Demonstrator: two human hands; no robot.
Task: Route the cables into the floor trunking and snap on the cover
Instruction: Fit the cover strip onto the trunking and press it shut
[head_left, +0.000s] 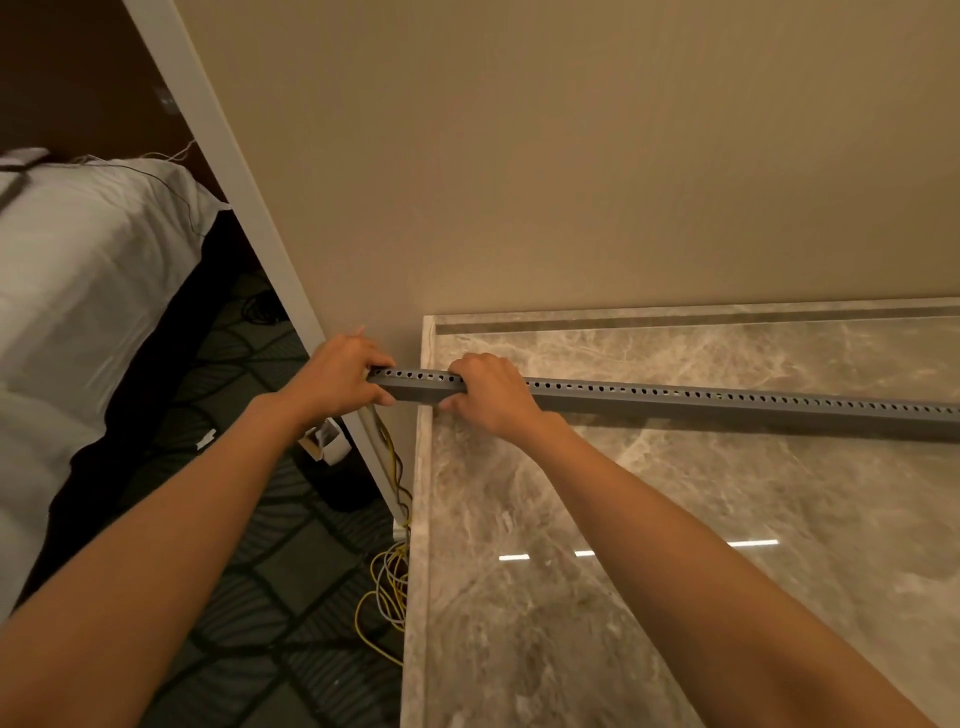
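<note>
Left hand (340, 374) and right hand (488, 395), fingers (470, 366) curled round it, hold the grey trunking (727, 402) at the far left corner of the desk (623, 519).

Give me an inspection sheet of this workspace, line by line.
Surface: marble slab, glossy, with light reflections.
Job's things: grey perforated trunking runs across the slab, its left end past the slab's edge; whether it rests on the slab cannot be told. No separate cover seen.
Clutter: small white box on the carpet by the white trim.
Grippers: left hand grips the trunking's left end; right hand grips it just beside.
Cables: yellow and grey cables lie in a loose coil on the carpet at the slab's edge, outside the trunking.
Surroundings: beige wall; bed with white linen to the left.
</note>
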